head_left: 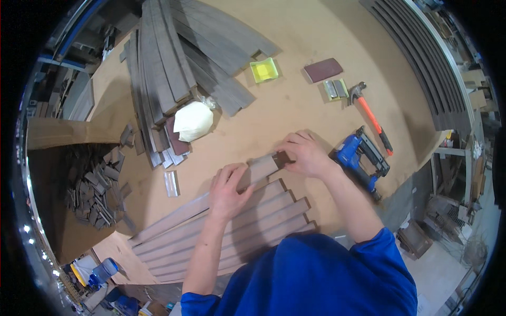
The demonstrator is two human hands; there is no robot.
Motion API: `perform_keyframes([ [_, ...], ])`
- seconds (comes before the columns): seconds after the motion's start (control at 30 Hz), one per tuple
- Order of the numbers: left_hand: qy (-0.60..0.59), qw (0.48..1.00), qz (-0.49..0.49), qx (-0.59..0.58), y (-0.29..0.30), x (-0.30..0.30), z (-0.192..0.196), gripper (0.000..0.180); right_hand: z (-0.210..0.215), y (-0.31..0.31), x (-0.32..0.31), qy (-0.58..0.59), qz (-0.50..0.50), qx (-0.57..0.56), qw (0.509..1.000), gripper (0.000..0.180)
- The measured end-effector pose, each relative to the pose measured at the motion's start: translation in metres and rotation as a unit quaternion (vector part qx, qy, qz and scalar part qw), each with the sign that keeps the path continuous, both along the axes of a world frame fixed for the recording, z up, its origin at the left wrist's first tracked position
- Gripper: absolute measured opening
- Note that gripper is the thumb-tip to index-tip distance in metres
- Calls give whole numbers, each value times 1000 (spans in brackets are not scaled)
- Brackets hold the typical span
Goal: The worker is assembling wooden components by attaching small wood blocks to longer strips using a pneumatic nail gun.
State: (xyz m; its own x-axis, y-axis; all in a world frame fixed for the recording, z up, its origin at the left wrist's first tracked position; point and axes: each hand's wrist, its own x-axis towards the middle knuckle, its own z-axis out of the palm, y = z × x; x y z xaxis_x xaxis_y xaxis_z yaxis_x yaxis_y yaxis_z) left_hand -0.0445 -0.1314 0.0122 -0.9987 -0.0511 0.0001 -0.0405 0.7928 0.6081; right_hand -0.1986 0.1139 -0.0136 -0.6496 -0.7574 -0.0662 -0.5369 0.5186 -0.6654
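A long grey-brown wooden strip (pixel 182 215) lies slantwise on the table. My left hand (pixel 227 190) is closed over it near its upper right end, fingers on the far side and thumb on the near side. At that end my right hand (pixel 305 155) pinches a small dark brown piece (pixel 282 159) against the strip; whether it is sandpaper or wood I cannot tell. Just below, several similar strips (pixel 263 216) lie side by side. To the right of my right hand are a blue nail gun (pixel 352 152) and a hammer with an orange handle (pixel 371 113).
Grey boards (pixel 163 58) are stacked at the back left, with a white bag (pixel 193 121) beside them. A cardboard box (pixel 74 134) of offcuts stands left. Farther back are a yellow tray (pixel 264 70), a maroon abrasive pad (pixel 322 70) and a box of staples (pixel 336 89).
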Motion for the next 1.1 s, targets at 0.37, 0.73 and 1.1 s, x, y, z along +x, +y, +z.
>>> perform_keyframes([
  [0.37,-34,999,-5,-1,19,-24,-12,56,-4,8,-8,-1,0,-11,1000,50],
  [0.73,-62,998,2,-25,23,-23,-14,55,-2,9,-14,-3,13,3,1000,43],
  [1.1,-66,997,-5,-38,25,-29,-13,56,-2,9,-13,8,6,2,1000,42],
])
